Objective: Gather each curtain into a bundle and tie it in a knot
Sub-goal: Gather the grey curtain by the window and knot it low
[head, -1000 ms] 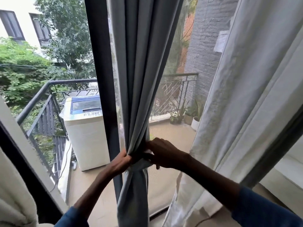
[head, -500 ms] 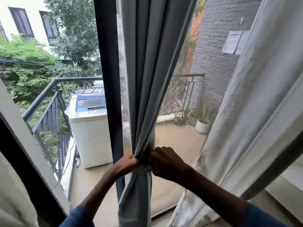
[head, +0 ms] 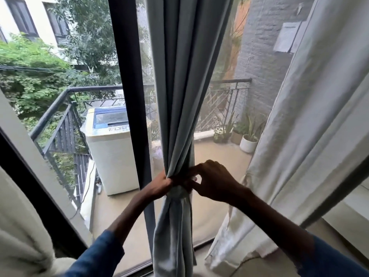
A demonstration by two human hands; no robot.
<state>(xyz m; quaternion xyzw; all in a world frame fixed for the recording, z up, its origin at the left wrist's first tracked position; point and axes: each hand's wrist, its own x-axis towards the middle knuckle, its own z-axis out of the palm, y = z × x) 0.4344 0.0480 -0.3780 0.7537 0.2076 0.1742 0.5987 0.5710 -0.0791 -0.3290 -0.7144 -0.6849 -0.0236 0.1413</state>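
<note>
- Grey curtain (head: 183, 76) hangs down the middle of the view, just right of the dark frame post (head: 129, 96), pinched into one bundle at waist height, with its tail (head: 173, 236) hanging loose below the pinch.
- Your left hand (head: 159, 185) is wrapped round the bundle from the left, fingers closed on the cloth at the pinch.
- Your right hand (head: 213, 181) sits at the same spot from the right, partly open: forefinger and thumb reach into the folds and the other fingers curl loosely. Whether they grip cloth or only press it cannot be told; the contact is in shadow.
- Both forearms rise from the bottom corners and meet at the pinch, wrists near level and sleeves (head: 99, 256) pushed back.
- A pale band (head: 180, 193) of cloth appears to cross the bundle just under your hands. Whether it is a finished wrap cannot be told.
- Risk: the wrap slackens if your left hand eases off before the knot is drawn tight. The cloth looks smooth and heavy, so it would likely slide.
- Risk: outer folds escape the pinch, since your right hand holds with only two digits.
- Risk: a hard downward pull would load the unseen top fixings.
- White curtain (head: 299, 136) at right hangs untied, near your right forearm. It could catch as you work the tail round.
</note>
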